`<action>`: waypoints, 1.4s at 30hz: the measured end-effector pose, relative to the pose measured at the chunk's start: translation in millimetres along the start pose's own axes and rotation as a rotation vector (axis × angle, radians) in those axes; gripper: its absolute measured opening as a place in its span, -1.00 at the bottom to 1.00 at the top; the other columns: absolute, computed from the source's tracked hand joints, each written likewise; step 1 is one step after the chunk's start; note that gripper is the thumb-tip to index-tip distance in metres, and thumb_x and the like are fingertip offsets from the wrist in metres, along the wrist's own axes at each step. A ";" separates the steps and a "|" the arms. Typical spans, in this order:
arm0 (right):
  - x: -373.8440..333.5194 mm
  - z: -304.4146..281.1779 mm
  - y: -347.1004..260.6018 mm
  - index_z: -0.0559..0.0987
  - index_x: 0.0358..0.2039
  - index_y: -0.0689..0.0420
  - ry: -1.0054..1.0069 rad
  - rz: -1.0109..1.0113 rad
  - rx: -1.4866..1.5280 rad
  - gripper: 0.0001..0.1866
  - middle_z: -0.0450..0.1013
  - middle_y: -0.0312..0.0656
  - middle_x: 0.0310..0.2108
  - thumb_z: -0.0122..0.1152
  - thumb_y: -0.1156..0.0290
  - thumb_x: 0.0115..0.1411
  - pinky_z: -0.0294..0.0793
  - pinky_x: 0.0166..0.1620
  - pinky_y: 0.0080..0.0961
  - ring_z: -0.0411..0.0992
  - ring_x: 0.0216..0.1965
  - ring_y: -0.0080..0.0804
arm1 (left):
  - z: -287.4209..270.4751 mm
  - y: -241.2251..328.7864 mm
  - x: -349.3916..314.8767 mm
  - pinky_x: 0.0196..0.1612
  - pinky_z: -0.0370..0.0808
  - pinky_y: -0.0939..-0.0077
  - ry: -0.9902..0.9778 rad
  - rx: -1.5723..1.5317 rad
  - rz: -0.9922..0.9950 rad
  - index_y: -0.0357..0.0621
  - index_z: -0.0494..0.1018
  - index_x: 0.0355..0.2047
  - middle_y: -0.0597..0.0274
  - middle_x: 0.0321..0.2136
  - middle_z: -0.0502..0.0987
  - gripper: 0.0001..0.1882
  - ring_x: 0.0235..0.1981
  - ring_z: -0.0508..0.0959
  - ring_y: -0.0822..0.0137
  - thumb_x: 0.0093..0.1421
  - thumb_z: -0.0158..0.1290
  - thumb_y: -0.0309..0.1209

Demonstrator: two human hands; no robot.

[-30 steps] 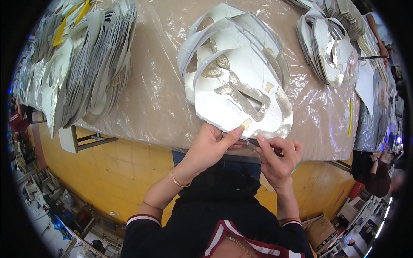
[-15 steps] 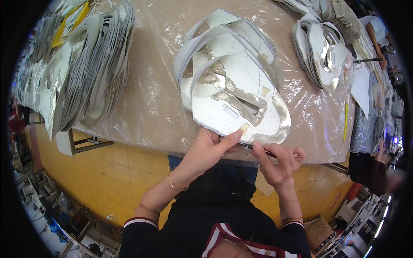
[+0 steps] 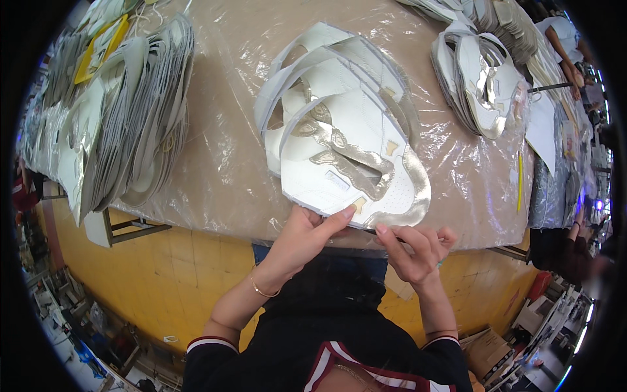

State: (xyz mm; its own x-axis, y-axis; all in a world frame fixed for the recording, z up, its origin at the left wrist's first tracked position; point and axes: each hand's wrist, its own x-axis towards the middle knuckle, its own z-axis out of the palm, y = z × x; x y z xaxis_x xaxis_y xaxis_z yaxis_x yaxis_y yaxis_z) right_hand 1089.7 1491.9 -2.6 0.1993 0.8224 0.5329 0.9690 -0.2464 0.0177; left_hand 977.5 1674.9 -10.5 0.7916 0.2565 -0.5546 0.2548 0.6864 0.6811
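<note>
A white shoe upper [image 3: 320, 179] with gold trim lies on top of a few like uppers, near the table's front edge. My left hand [image 3: 307, 235] grips its near edge, thumb on top beside a small tan patch and fingers underneath. Just to the right, my right hand [image 3: 418, 251] is closed at the same edge, its thumb and forefinger by the gold toe trim. A thin dark tool sits in that hand, mostly hidden by the fingers; a speck of teal shows at the palm's outer side.
Thick stacks of shoe uppers [image 3: 140, 117] stand at the left, near a yellow piece [image 3: 103, 49]. A smaller stack of uppers [image 3: 473, 85] lies at the right, with a yellow stick [image 3: 520, 183] below it. Plastic film [image 3: 222, 130] covers the table. Other people are at the far right.
The uppers have shifted slightly left in the picture. My right hand has lowered a little and its fingers have drawn in, so less of the dark tool shows. My left hand keeps its grip.
</note>
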 end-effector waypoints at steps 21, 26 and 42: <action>-8.8 -5.4 10.0 0.49 0.07 0.33 0.126 1.058 1.446 -0.63 0.42 -0.18 -0.17 0.11 0.46 0.29 0.31 -0.02 -0.61 0.38 -0.14 -0.50 | -25.4 -16.3 -32.8 0.21 0.35 0.07 -0.163 0.010 0.171 -0.41 0.06 0.25 -0.15 0.07 0.41 -0.17 0.11 0.45 -0.10 -0.18 -0.20 -0.68; -2.9 -14.6 10.8 0.48 0.07 0.34 0.183 0.884 1.471 -0.61 0.42 -0.14 -0.17 0.14 0.42 0.28 0.32 0.00 -0.58 0.38 -0.13 -0.47 | -22.3 -11.7 -39.3 0.19 0.37 0.23 -0.281 -0.028 0.231 -0.45 0.18 0.16 -0.18 0.00 0.50 -0.33 0.10 0.47 0.05 -0.07 -0.22 -0.68; 9.1 -39.8 -5.9 0.59 -0.10 0.32 0.295 0.754 1.295 -0.75 0.44 -0.21 -0.23 0.18 0.46 0.26 0.34 -0.15 -0.65 0.38 -0.23 -0.53 | -15.3 -11.1 -80.1 0.21 0.34 0.20 -0.257 -0.055 0.328 -0.45 0.17 0.17 -0.21 0.00 0.50 -0.28 0.11 0.46 -0.01 -0.13 -0.19 -0.67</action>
State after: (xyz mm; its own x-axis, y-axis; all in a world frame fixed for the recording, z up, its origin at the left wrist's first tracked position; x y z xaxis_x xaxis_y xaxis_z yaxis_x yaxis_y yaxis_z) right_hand 1080.0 1480.5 35.9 0.8059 0.5475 0.2256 0.1466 0.1846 -0.9718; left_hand 902.8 1657.2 19.0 0.9403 0.2947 -0.1704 -0.0588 0.6336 0.7714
